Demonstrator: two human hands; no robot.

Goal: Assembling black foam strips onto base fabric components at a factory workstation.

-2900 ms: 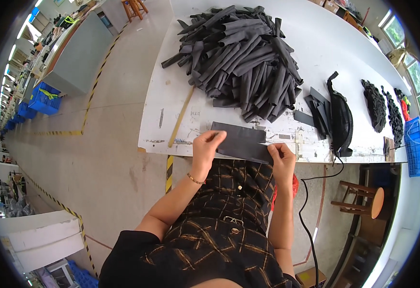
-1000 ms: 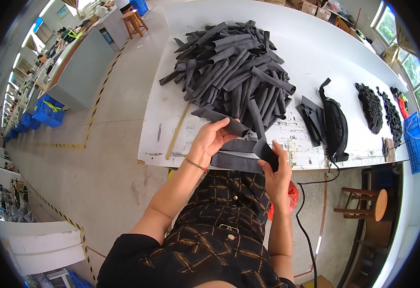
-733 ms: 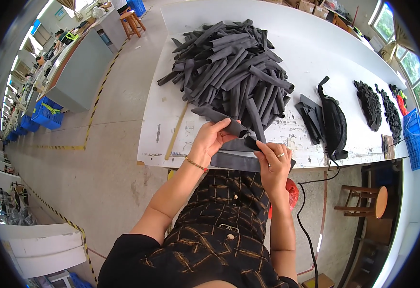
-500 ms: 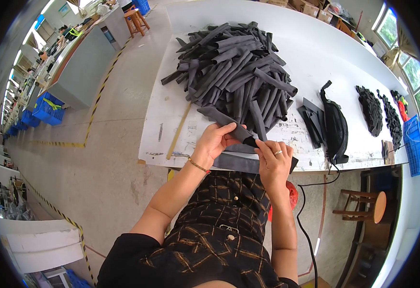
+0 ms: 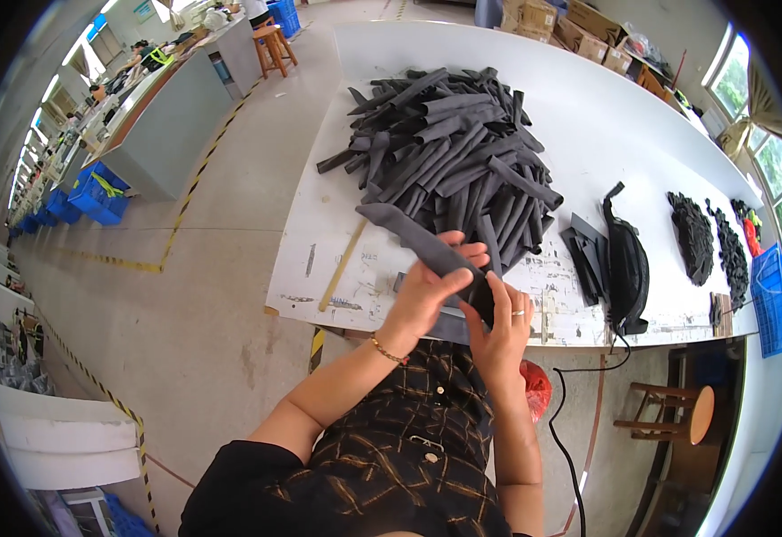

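Both my hands hold one long dark grey fabric strip just above the near edge of the white table. My left hand grips its middle. My right hand, with a ring on one finger, pinches the near end, which looks folded or rolled. The strip's free end points left and away. Behind it lies a big heap of similar dark strips. A flat grey piece lies on the table edge under my hands.
A black waist bag and flat black pieces lie to the right, with piles of small black parts beyond. A wooden ruler lies left. A stool and a black cable are below the table's right end.
My hands left the flat grey piece on the table edge and picked up a strip from the heap. They now work its near end, with the strip stretched out to the left.
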